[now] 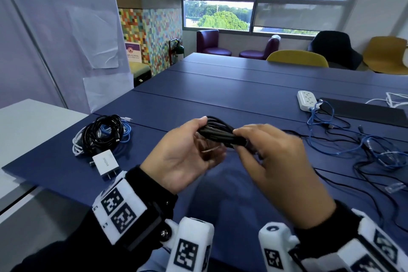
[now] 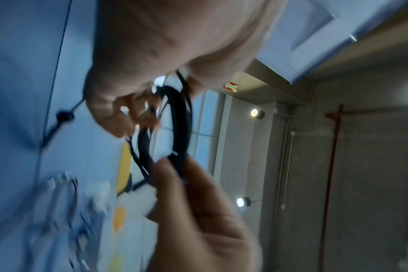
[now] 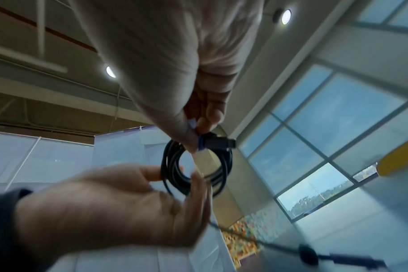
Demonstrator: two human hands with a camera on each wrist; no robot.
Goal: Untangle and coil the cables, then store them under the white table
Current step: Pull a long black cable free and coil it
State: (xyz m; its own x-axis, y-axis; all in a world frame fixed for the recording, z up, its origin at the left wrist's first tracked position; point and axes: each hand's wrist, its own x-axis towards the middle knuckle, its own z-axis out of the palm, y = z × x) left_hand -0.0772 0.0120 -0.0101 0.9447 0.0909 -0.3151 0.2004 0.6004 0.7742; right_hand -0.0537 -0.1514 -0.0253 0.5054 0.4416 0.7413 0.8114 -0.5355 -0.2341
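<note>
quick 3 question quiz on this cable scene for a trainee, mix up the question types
1. True or false: the black cable coil lies flat on the blue table.
2. Which hand pinches the cable's plug end? A) left hand B) right hand
3. Fill in: the white charger lies beside a pile of coiled cables on the table's ____ side.

Key
1. False: both hands hold it above the table.
2. B
3. left
</note>
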